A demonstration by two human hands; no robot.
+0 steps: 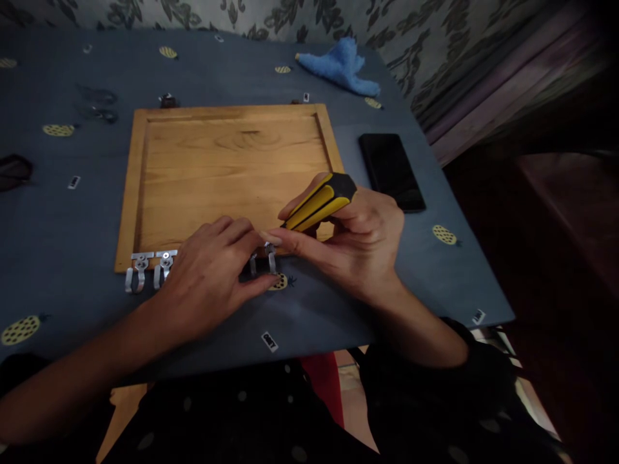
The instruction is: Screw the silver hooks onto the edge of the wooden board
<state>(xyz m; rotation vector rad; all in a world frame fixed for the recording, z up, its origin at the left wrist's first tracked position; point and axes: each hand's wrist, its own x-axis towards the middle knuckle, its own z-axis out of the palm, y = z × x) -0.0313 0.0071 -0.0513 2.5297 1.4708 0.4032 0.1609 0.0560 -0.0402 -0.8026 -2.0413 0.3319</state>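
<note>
My right hand [358,241] grips a yellow and black screwdriver [316,203], its handle tilted up to the right. The screwdriver's tip is hidden behind my fingers, close to a metal hook [271,259] at the front edge of a framed wooden board [232,174]. Around that hook, my left hand [213,270] has its index finger above and its thumb below. Two more metal double hooks, a left one [139,264] and another beside it [165,261], sit along the same edge, the second partly covered by my left hand.
A black phone [393,171] lies right of the board, and a blue cloth [341,67] is at the back. Eyeglasses [99,106] and a dark object [14,173] lie to the left. Small dark pieces [167,100] sit behind the board on the pineapple-patterned tablecloth [72,245].
</note>
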